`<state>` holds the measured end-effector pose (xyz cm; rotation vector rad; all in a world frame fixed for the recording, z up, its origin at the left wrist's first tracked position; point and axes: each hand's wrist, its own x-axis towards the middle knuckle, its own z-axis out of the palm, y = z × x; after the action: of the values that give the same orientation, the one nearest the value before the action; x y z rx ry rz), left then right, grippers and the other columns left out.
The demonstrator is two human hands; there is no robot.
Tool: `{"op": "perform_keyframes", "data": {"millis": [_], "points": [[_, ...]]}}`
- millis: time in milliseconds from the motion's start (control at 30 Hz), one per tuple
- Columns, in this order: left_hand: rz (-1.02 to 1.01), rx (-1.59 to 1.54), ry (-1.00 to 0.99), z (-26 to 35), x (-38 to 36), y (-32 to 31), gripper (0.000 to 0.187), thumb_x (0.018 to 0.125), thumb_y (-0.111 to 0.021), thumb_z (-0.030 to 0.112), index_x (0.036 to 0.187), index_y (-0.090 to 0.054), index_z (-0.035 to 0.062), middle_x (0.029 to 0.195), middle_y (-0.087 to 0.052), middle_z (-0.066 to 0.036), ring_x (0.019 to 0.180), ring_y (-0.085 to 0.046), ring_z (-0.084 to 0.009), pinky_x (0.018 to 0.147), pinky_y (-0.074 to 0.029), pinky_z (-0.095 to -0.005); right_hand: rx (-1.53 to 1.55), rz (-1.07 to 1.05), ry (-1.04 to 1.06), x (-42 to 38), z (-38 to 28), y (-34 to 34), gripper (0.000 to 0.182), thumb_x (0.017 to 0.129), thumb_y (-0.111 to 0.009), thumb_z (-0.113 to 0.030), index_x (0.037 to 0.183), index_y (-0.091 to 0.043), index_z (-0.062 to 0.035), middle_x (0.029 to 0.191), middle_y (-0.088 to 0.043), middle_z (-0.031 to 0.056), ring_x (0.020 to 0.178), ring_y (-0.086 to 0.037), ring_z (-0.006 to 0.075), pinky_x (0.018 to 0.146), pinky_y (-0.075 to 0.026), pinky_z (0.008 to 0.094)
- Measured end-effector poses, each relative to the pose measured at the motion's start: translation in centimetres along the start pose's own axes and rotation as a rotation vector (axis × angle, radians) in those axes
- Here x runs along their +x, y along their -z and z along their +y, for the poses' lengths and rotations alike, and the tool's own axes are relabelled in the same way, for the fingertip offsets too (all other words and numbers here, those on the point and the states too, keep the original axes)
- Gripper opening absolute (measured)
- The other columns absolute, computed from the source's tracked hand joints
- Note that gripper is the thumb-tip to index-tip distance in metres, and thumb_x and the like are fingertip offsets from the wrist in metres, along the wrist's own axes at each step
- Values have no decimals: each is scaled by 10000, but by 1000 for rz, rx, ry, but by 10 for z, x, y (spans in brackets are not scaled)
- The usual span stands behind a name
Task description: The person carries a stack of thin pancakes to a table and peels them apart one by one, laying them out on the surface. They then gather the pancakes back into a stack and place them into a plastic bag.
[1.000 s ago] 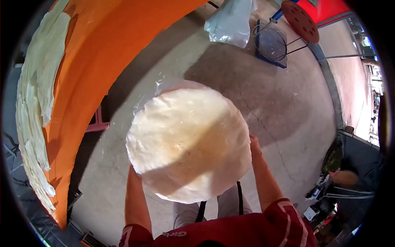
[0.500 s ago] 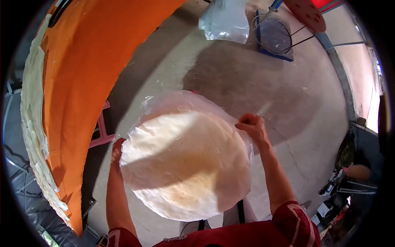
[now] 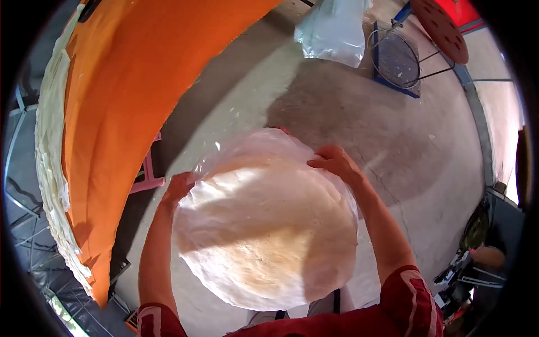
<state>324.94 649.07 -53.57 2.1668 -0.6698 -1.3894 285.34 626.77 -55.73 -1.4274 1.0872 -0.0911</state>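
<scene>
In front of my body is a large, round, whitish stack of what look like thin flatbreads, with uneven edges and a band of sunlight across it. A clear plastic bag lies around its far side and shows along the right edge. My left hand is closed on the bag's rim at the upper left of the stack. At the upper right, my right hand pinches the bag's rim between thumb and fingers. What supports the stack from below is mostly hidden.
An orange cloth-covered surface curves along the left, with pale thin sheets piled on its far edge. A pink stool stands partly beneath it. Farther off are a hanging plastic bag, a blue platform and a red-brown disc.
My left hand has moved up and right along the stack's edge onto the bag's rim. My right hand has shifted slightly inward and up. The view has turned a little.
</scene>
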Motion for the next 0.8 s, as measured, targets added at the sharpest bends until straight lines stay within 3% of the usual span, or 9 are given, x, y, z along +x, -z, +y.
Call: {"op": "perform_keyframes", "data": {"millis": [67,133,233,333,433,467,567,700,800], "points": [[3,-131,-133,14,-6,3,90,643,-607,-3,644,-543,60,691,-525,22,631,-512,-97,630,-399,-233,-55,32,48,-6,-28,2,189,643,-681,-165,696,-612,2,571,-527,29,558,-484,123,514,-405,284],[81,-369,-231,15,-32,20,112,641,-581,-31,703,-527,46,706,-511,7,668,-512,-105,639,-406,-234,17,136,69,-19,-43,4,177,625,-704,-134,667,-598,1,540,-514,34,540,-475,117,501,-403,271],[230,-379,-351,12,-66,22,178,657,-582,-18,829,-562,18,755,-532,-23,730,-537,-137,676,-426,-259,-41,359,76,-57,-55,9,182,602,-708,-95,700,-582,-7,586,-517,38,567,-478,117,530,-404,251],[301,-256,-422,48,-84,-5,250,687,-593,11,936,-581,2,768,-562,-32,757,-553,-147,680,-436,-272,-102,472,299,-54,-67,-1,257,588,-731,-123,772,-582,-25,665,-531,33,626,-509,143,578,-421,254],[213,381,-187,24,-60,2,251,717,-576,11,967,-592,-9,721,-579,-11,722,-536,-107,645,-430,-259,-443,320,520,1,-56,-5,290,604,-722,-150,831,-579,-39,755,-552,60,678,-528,194,627,-432,271],[175,156,-129,39,-62,-1,195,713,-529,-24,893,-604,-15,684,-578,10,683,-506,-66,608,-420,-240,-267,26,389,21,-31,-6,231,614,-692,-143,780,-579,-28,714,-572,106,613,-520,258,591,-441,311],[252,101,-329,29,-62,9,170,706,-501,-42,839,-602,-12,708,-588,9,684,-492,-52,595,-417,-232,-380,79,515,25,-60,-9,161,654,-658,-124,719,-563,-11,633,-564,112,523,-485,260,515,-418,312],[458,168,-363,41,-89,-5,150,717,-476,-66,813,-580,-20,671,-574,-2,663,-494,-49,593,-411,-213,-191,165,244,-15,-81,-10,143,744,-617,-86,669,-531,0,544,-480,31,500,-424,90,455,-358,261],[460,120,-431,21,-71,0,105,745,-545,-22,845,-574,-15,630,-559,-56,621,-489,-67,578,-416,-221,-290,-59,295,-20,-85,16,190,736,-657,-110,658,-512,-14,541,-426,13,532,-396,58,460,-337,243]]}}
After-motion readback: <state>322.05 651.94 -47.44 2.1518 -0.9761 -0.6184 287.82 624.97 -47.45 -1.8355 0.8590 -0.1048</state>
